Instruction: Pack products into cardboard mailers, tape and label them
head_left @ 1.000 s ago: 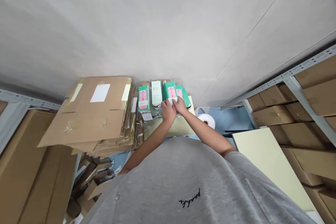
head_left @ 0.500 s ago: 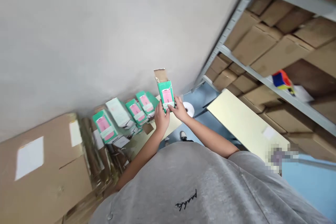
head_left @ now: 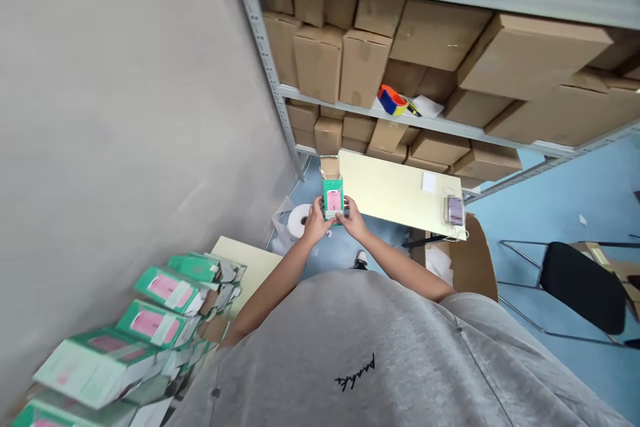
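Note:
Between my two hands is a small green box with a pink panel on its front. It stands upright, and its brown top flap is raised. My left hand grips the lower left side. On the lower right side, my right hand is closed with its thumb across the front. Whatever lies inside the box cannot be made out. Similar green boxes are piled at the lower left, several of them with open ends, on a pale table.
Ahead is a long cream table with a white paper and a small purple object. Metal shelves full of cardboard boxes rise behind it. A white roll sits on the floor. At right are an open carton and a black chair.
My view and body have turned right, from the pile of green boxes toward the cream table and shelves. Both hands still hold the same green box, carried along with the turn.

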